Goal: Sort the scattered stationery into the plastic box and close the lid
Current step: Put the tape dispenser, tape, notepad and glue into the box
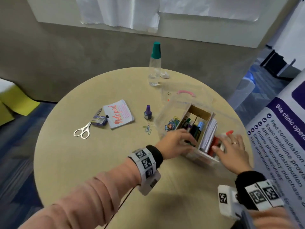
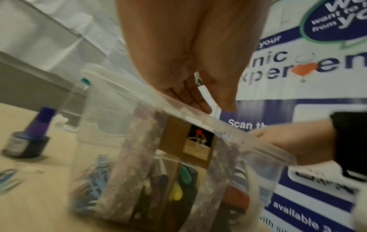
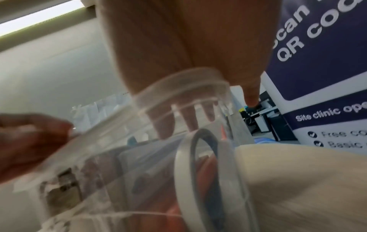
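A clear plastic box [image 1: 166, 113] stands open at the right of the round table, with cardboard dividers, pens, coloured clips and paper inside. My left hand [image 1: 179, 140] reaches over its near left corner and pinches a slim white pen [image 2: 206, 97] at the rim. My right hand [image 1: 231, 147] lies with straight, spread fingers over the right compartment, above a roll of tape [image 3: 182, 172] and red items. The clear lid [image 1: 194, 90] with a pink handle lies flat behind the box. Scissors [image 1: 83, 129], a staples box [image 1: 99, 120], a notepad [image 1: 118, 116], a purple ink bottle [image 1: 148, 112] and loose paper clips [image 1: 147, 128] lie to the left.
A clear water bottle [image 1: 154, 66] with a green cap stands at the far edge of the table, with a crumpled bit of paper [image 1: 165, 75] beside it. A printed banner [image 1: 280, 138] stands close on the right. The table edge [image 1: 49, 187] curves near my left forearm.
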Motion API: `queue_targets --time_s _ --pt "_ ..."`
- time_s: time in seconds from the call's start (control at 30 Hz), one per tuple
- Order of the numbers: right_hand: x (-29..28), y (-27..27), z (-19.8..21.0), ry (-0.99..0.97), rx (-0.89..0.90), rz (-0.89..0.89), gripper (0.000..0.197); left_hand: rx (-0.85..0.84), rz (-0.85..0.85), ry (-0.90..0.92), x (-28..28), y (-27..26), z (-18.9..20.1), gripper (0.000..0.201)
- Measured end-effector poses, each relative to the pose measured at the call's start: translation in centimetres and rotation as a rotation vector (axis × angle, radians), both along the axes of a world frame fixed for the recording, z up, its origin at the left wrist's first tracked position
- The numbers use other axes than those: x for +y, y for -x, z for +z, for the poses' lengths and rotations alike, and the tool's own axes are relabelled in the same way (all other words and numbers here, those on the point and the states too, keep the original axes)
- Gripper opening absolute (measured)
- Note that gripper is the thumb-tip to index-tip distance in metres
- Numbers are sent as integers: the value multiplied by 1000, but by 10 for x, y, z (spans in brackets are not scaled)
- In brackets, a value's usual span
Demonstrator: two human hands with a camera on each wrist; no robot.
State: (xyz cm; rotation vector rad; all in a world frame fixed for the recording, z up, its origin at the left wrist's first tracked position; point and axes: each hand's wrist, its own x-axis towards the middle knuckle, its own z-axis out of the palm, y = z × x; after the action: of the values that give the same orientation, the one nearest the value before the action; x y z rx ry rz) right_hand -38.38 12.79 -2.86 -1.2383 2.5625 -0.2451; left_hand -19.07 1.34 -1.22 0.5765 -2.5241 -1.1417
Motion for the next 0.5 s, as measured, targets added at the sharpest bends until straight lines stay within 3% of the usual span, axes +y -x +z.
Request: queue_targets --time_s 0.07,0.13,0.23,0.33,0.43,0.5 --pt "0 -3 -5 39 51 -35 49 154 107 -134 -12 -18 5 17" --pt "-1 -6 -5 53 69 -54 47 179 255 -148 -28 -42 4 16" --pt "-2 -15 0 122 96 -116 43 -174 234 -68 -50 -84 -8 15" --pt "0 -38 6 526 204 -174 31 -604 87 -6 -52 -120 -31 30" --pt "-3 -81 12 1004 295 -35 20 -745 56 -55 -42 -138 -52 45" --pt "-8 -114 11 1085 141 179 22 -768 55 -97 -34 -142 -64 55"
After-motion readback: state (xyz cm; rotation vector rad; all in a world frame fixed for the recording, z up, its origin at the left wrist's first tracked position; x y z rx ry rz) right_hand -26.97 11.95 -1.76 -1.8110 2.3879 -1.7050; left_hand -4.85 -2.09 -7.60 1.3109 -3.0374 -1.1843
